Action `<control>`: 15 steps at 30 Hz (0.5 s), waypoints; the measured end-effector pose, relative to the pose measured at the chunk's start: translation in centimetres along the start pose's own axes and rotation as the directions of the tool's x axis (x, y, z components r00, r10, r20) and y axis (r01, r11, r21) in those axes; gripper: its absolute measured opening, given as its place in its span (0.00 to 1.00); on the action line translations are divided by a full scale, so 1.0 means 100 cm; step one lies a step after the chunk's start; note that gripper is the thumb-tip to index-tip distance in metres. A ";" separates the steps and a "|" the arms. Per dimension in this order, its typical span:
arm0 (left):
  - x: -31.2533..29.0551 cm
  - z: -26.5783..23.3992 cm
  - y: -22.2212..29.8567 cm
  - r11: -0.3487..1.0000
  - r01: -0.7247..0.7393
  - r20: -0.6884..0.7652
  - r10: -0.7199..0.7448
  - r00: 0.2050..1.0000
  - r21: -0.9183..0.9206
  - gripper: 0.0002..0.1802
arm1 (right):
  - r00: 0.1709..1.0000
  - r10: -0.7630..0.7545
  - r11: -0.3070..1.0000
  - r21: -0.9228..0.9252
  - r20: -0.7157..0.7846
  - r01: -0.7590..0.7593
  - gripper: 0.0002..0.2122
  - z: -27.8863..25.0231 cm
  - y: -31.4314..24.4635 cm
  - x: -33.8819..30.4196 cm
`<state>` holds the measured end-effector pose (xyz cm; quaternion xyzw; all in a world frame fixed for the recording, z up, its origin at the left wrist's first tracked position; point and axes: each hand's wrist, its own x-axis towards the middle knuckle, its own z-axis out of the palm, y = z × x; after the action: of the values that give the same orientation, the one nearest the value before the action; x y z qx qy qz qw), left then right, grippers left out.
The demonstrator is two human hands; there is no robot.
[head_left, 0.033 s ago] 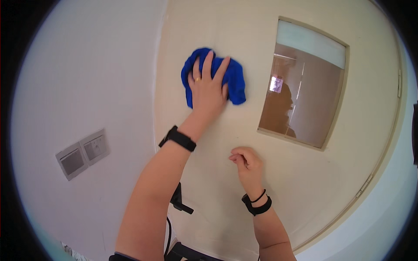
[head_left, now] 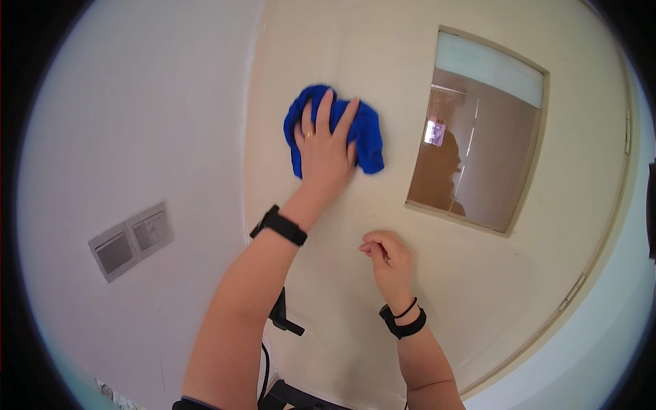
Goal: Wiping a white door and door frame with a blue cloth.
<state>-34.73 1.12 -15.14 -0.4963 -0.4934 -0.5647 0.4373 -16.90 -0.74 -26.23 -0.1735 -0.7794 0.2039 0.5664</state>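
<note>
A crumpled blue cloth [head_left: 370, 137] lies against the upper left part of a cream door [head_left: 335, 266]. My left hand [head_left: 326, 156] holds it there, fingers spread over the fabric and pressing it to the surface. Cloth bunches up between and around the fingers; a ring shows on one of them. Lower and to the right, my right hand [head_left: 391, 263] is held in front of the door with its fingers curled in, and nothing shows in them. Black bands circle both wrists.
Right of the cloth, a framed glass window [head_left: 502, 147] in the door carries reflections. Beneath my left forearm a black door handle [head_left: 290, 324] juts out. Wall switches [head_left: 115, 253] sit on the white wall at left. A dark object [head_left: 301, 398] shows at the bottom edge.
My left hand and the blue cloth have slid slightly down the door. My right hand stays in the same spot.
</note>
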 end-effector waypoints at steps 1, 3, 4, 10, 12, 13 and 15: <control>-0.020 -0.004 -0.001 1.000 0.022 0.034 -0.021 0.999 -0.006 0.38 | 1.000 -0.005 1.000 -0.016 0.011 0.005 0.07 0.002 -0.002 0.000; -0.051 -0.008 -0.001 0.999 0.047 0.075 -0.046 0.996 -0.003 0.39 | 1.000 -0.006 1.000 -0.009 0.023 0.006 0.06 0.005 0.000 -0.002; -0.066 -0.008 -0.001 0.999 0.053 0.079 -0.052 0.996 -0.012 0.39 | 1.000 -0.005 1.000 -0.007 0.031 0.005 0.06 0.007 0.002 -0.003; -0.093 -0.010 -0.013 0.998 0.027 0.064 -0.023 0.998 -0.058 0.37 | 0.998 0.017 1.000 -0.012 0.056 -0.016 0.05 0.015 0.002 -0.002; -0.086 -0.008 -0.015 0.996 0.023 0.013 -0.022 1.000 -0.084 0.36 | 0.998 0.020 1.000 -0.015 0.056 -0.019 0.05 0.015 0.004 -0.002; -0.080 -0.006 -0.016 0.994 0.018 -0.038 -0.022 0.999 -0.109 0.34 | 0.998 0.024 1.000 -0.017 0.056 -0.023 0.05 0.014 0.005 -0.002; -0.055 -0.004 -0.020 0.988 0.013 -0.094 -0.028 0.995 -0.154 0.33 | 0.999 0.004 0.999 -0.036 0.054 -0.002 0.05 0.013 0.004 -0.002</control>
<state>-36.10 0.99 -20.90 -0.4956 -0.4320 -0.6288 0.4151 -18.03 -0.66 -26.96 -0.1791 -0.7978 0.1951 0.5417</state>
